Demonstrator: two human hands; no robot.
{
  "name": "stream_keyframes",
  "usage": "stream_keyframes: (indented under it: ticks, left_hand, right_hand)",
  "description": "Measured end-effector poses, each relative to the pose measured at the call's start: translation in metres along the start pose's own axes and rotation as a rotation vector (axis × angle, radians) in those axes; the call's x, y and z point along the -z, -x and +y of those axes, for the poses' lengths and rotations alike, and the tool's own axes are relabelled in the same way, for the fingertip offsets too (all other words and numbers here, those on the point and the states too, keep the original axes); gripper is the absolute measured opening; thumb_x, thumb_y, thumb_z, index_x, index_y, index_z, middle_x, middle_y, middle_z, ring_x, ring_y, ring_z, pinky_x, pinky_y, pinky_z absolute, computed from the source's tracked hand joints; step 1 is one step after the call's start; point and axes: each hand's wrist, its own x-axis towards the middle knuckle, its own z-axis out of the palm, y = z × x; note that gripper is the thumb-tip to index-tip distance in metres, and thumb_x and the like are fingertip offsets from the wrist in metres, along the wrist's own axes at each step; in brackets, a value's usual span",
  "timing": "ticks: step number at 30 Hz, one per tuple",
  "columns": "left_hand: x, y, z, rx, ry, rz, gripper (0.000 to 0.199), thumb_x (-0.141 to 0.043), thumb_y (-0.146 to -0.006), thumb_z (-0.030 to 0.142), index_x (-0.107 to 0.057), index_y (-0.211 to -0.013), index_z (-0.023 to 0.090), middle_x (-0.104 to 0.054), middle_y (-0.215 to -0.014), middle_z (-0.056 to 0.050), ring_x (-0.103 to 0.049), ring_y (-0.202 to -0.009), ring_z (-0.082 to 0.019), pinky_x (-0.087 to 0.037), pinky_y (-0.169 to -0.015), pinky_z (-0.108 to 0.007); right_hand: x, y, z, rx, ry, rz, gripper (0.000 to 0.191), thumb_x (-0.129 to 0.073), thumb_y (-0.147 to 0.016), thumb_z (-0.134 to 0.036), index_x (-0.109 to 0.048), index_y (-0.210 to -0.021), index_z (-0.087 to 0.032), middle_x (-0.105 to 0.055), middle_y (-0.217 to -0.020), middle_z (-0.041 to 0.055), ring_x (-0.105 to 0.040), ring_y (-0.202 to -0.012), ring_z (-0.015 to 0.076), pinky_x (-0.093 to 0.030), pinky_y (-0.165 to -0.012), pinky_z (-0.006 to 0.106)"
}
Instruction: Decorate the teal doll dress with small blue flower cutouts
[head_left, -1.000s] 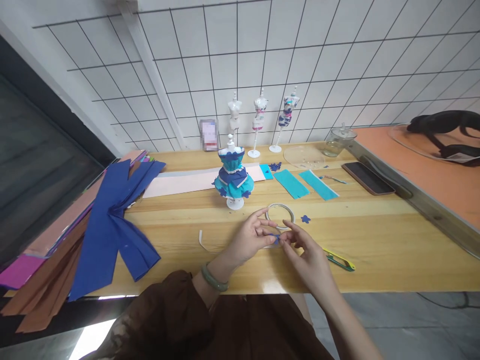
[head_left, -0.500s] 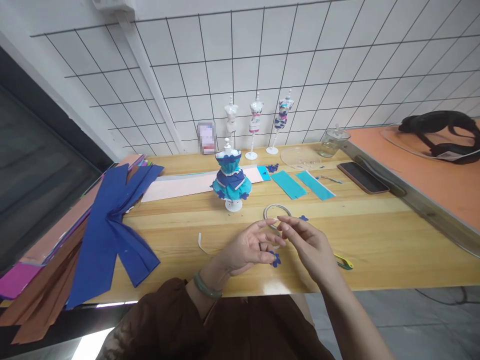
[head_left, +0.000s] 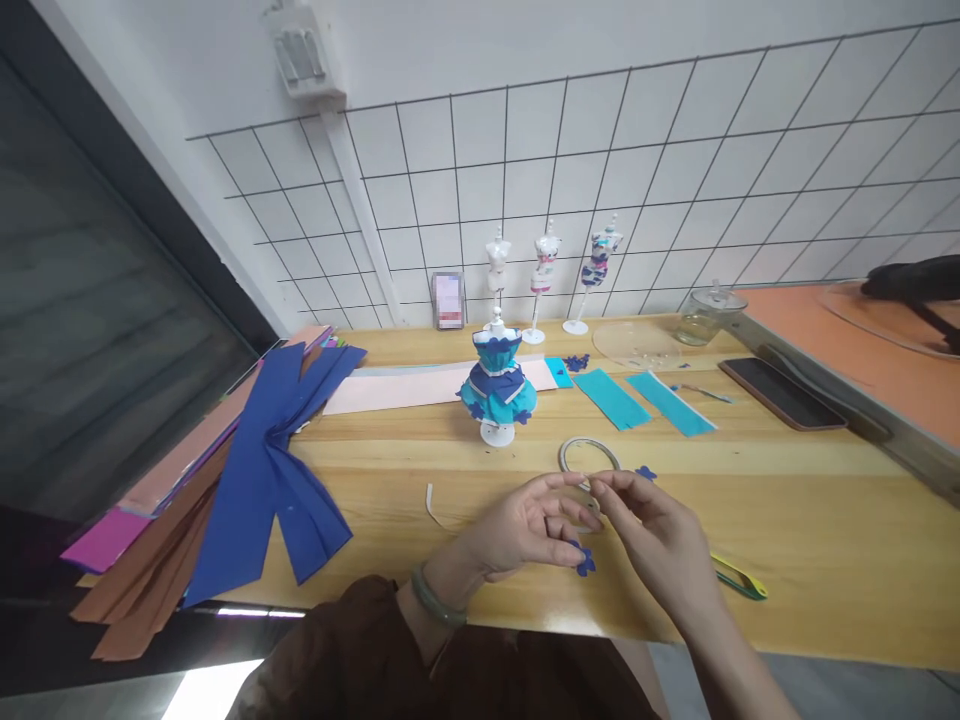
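My left hand (head_left: 532, 525) holds a small blue flower cutout (head_left: 586, 562) at its thumb tip, index finger stretched toward the right. My right hand (head_left: 660, 520) pinches thumb and index finger together at that left fingertip; whatever is between them is too small to make out. Just beyond the fingers lies a thin roll of tape (head_left: 568, 442), partly covered by them. Another blue flower (head_left: 646, 472) rests to its right. Behind stands a mini dress form (head_left: 497, 378) in a teal and blue dress. Yellow-green thread snips (head_left: 741, 578) lie beside my right wrist.
Blue crepe paper (head_left: 251, 490) and brown strips (head_left: 169, 545) cover the left side. Teal pieces (head_left: 611, 398), a phone (head_left: 784, 393) and a glass jar (head_left: 705, 318) sit at right. Several mini dress forms (head_left: 546, 265) line the wall. A curled white strip (head_left: 430, 500) lies left of my hands.
The camera view has turned, shifting the whole scene right and down. Both hands keep nearly the same pose, fingertips together.
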Motion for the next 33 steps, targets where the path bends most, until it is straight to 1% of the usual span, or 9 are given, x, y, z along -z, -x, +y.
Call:
stream_keyframes:
  ticks: [3,6,9,12,16,21,26,29,33]
  left_hand:
    - [0.001,0.000,-0.002,-0.012,-0.030,0.025,0.076,-0.080,-0.055,0.013,-0.049,-0.124,0.025,-0.060,-0.101,-0.008,-0.057,-0.070,-0.008,-0.046,-0.069,-0.025]
    - [0.003,0.001,-0.003,-0.031,-0.039,0.048,0.074,-0.080,-0.054,0.013,-0.052,-0.122,0.023,-0.060,-0.102,-0.009,-0.057,-0.069,-0.007,-0.047,-0.069,-0.025]
    - [0.004,0.002,-0.002,-0.053,-0.044,0.078,0.069,-0.081,-0.052,0.013,-0.057,-0.116,0.022,-0.060,-0.099,-0.008,-0.056,-0.068,-0.007,-0.048,-0.067,-0.025]
    - [0.006,0.003,0.001,-0.062,-0.047,0.110,0.069,-0.082,-0.051,0.013,-0.058,-0.115,0.022,-0.059,-0.098,-0.008,-0.057,-0.068,-0.008,-0.049,-0.066,-0.025]
    - [0.011,0.008,0.009,-0.097,-0.090,0.142,0.067,-0.080,-0.055,0.015,-0.056,-0.117,0.020,-0.062,-0.099,-0.010,-0.058,-0.071,-0.010,-0.049,-0.068,-0.026]
    - [0.023,0.018,0.023,-0.131,-0.135,0.197,0.054,-0.078,-0.058,0.016,-0.060,-0.109,0.015,-0.065,-0.091,-0.010,-0.060,-0.083,-0.016,-0.048,-0.073,-0.029]
    - [0.032,0.024,0.034,-0.200,-0.176,0.386,0.056,-0.078,-0.058,0.017,-0.056,-0.110,0.015,-0.064,-0.084,-0.006,-0.058,-0.072,-0.011,-0.046,-0.070,-0.026]
    - [0.030,0.025,0.034,-0.233,-0.177,0.493,0.059,-0.078,-0.057,0.018,-0.053,-0.111,0.014,-0.063,-0.084,-0.005,-0.057,-0.070,-0.010,-0.046,-0.067,-0.025]
    - [0.021,0.023,0.031,-0.283,-0.185,0.569,0.066,-0.078,-0.058,0.021,-0.047,-0.116,0.017,-0.058,-0.090,-0.005,-0.056,-0.069,-0.009,-0.046,-0.068,-0.026]
  right_hand:
    - [-0.001,0.001,0.000,0.049,0.086,-0.001,0.024,-0.053,-0.081,-0.042,-0.064,-0.081,-0.020,-0.065,-0.078,0.0045,-0.060,-0.072,0.0188,-0.046,-0.065,0.029]
    - [-0.002,0.002,0.001,0.060,0.100,-0.019,0.023,-0.053,-0.081,-0.041,-0.063,-0.083,-0.021,-0.065,-0.075,0.0037,-0.059,-0.070,0.0186,-0.045,-0.064,0.030]
    - [-0.005,0.003,0.000,0.035,0.011,-0.050,0.023,-0.055,-0.080,-0.041,-0.063,-0.084,-0.020,-0.065,-0.077,0.0045,-0.059,-0.072,0.0187,-0.047,-0.065,0.029]
    - [-0.007,0.003,-0.006,-0.006,-0.148,-0.067,0.024,-0.060,-0.076,-0.042,-0.063,-0.080,-0.019,-0.063,-0.072,0.0038,-0.058,-0.069,0.0173,-0.049,-0.063,0.027]
    - [-0.008,0.001,-0.019,-0.052,-0.252,-0.090,0.025,-0.064,-0.073,-0.042,-0.065,-0.075,-0.018,-0.062,-0.068,0.0034,-0.058,-0.066,0.0169,-0.051,-0.062,0.025]
    - [-0.009,-0.008,-0.021,-0.064,-0.247,-0.133,0.027,-0.064,-0.074,-0.043,-0.069,-0.085,-0.018,-0.064,-0.076,0.0051,-0.059,-0.074,0.0184,-0.050,-0.070,0.028]
    - [-0.019,-0.012,-0.021,-0.072,-0.304,-0.197,0.029,-0.063,-0.076,-0.042,-0.068,-0.094,-0.020,-0.065,-0.081,0.0053,-0.058,-0.075,0.0169,-0.050,-0.073,0.029]
    - [-0.033,-0.009,-0.023,-0.051,-0.365,-0.172,0.035,-0.061,-0.078,-0.040,-0.061,-0.108,-0.021,-0.063,-0.082,0.0038,-0.058,-0.077,0.0157,-0.049,-0.076,0.029]
    - [-0.056,-0.006,-0.021,-0.009,-0.439,-0.122,0.050,-0.063,-0.077,-0.037,-0.047,-0.123,-0.026,-0.061,-0.091,0.0038,-0.059,-0.084,0.0156,-0.049,-0.080,0.032]
